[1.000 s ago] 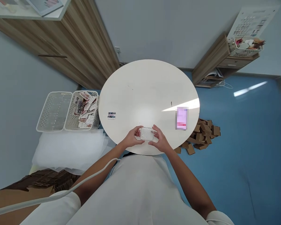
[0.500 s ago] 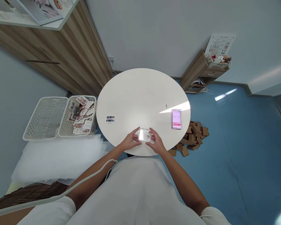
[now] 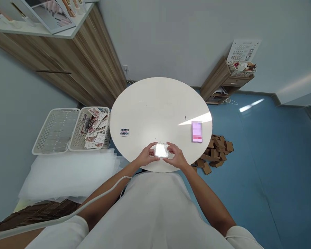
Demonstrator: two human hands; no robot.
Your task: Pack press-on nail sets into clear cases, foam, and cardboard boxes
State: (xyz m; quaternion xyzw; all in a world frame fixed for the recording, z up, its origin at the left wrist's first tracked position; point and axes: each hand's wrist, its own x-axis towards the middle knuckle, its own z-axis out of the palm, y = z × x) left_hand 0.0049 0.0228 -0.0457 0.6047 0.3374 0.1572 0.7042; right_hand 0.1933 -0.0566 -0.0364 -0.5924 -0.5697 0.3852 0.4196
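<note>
Near the front edge of the round white table, a small clear plastic case glints brightly between my hands. My left hand grips its left end, thumb on the near side and fingers on the far side. The right end is held the same way by my right hand. What lies inside the case is hidden by glare. A small card with dark round pieces lies to the left on the table, and a phone with a pink screen lies to the right.
At the left, a white basket holds many printed cards, beside another basket of clear plastic pieces. White sheets are stacked below them. Brown boxes lie on the floor at the right, beyond the table edge.
The whole view has shifted slightly, so most things sit a little further right. The glare now covers more of the case, which both hands still hold.
</note>
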